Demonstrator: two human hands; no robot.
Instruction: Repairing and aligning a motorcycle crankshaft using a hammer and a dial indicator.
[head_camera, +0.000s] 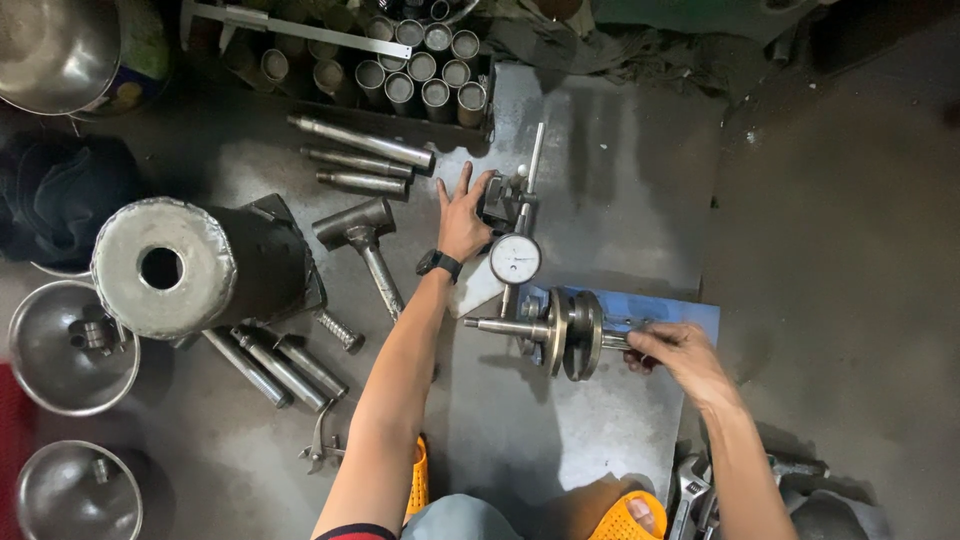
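Right hand (683, 352) pinches the right-end shaft of the crankshaft (560, 333), fingers closed round the stub, thumb on top. Crankshaft lies horizontal on supports over the steel plate (600, 200), two round webs at its middle, left shaft sticking out free. Left hand (462, 222) lies flat and open, fingers spread, pressing on the dial gauge stand base (497, 200); it grips nothing. Wristwatch (438, 264) on that arm. Dial gauge (515, 259) faces up just above the left shaft, stem pointing down toward it

Step in hand, as I read it: runout check, one hand steadying the stand, the other set to turn the shaft. Next move calls for a slow even turn without lifting the shaft off its supports, stand held dead still

Around: hammer (362, 240) left of the left hand, loose steel rods (360, 140) above it, big steel cylinder with centre hole (190, 265) far left, rack of short tubes (420, 65) at top, metal bowls (70, 345) on the left edge

Hard to tell: whether the gauge tip touches the shaft, and what the supports look like, the webs and the right hand hide them. Gauge reading too small. Tools at bottom right are cut off by the edge; orange sandals (625, 515) partly out of view
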